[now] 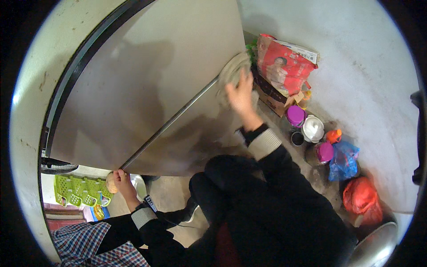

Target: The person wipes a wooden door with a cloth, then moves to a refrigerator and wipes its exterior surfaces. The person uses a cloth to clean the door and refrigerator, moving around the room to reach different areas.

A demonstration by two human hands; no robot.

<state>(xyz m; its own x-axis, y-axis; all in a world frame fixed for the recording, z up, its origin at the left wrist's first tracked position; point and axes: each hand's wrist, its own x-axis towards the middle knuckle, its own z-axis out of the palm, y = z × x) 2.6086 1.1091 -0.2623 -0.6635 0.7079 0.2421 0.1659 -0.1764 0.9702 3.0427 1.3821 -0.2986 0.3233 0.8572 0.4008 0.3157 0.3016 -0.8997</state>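
Observation:
My right hand [241, 96] is on a beige cloth [230, 68], fingers spread and slightly blurred. The cloth lies bunched at the upper end of a thin metal bar [170, 121]. This bar slants across a large, smooth beige-grey panel [196, 36] with dark smudges and shadows. At the panel's lower edge, the fingers of my left hand [124, 184] close on the bar's lower end. Whether the bar is fixed to the panel I cannot tell.
Against the wall at right stand a red printed bag [278, 68], purple-lidded jars [296, 115], a white lidded pot [313, 128], and blue [345, 158] and red plastic bags [362, 197]. Green baskets [81, 190] and a fan [60, 166] are at lower left. A metal basin [377, 245] sits lower right.

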